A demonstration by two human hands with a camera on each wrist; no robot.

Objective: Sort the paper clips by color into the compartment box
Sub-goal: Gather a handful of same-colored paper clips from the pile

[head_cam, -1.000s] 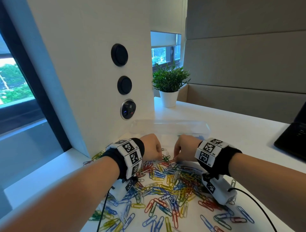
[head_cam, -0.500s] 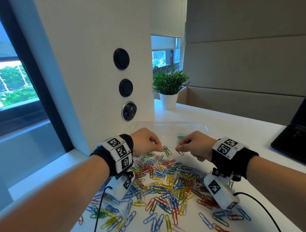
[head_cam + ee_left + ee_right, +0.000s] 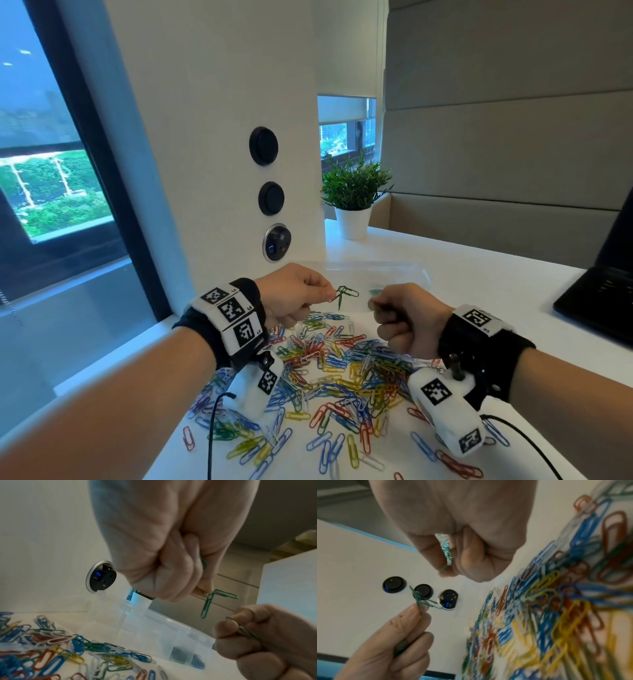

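Observation:
My left hand (image 3: 329, 294) is lifted above the pile and pinches a few linked green paper clips (image 3: 346, 293) that dangle from thumb and forefinger (image 3: 208, 604). My right hand (image 3: 373, 305) is curled just to their right and grips more green clips (image 3: 247, 631) between its fingers. In the right wrist view the right hand (image 3: 448, 569) pinches something greenish. The clear compartment box (image 3: 407, 272) lies behind both hands, with dark clips in its compartments (image 3: 180, 654). A mixed pile of coloured clips (image 3: 342, 370) covers the white table beneath my wrists.
A white pillar with round sockets (image 3: 270, 198) stands right behind the box at the left. A potted plant (image 3: 354, 195) sits at the back. A dark laptop (image 3: 596, 301) lies at the right. The table edge (image 3: 113, 370) runs along the left by the window.
Both hands rose from the pile. The left came up with linked green clips dangling from it. The right hand drew slightly away to the right and curled tighter.

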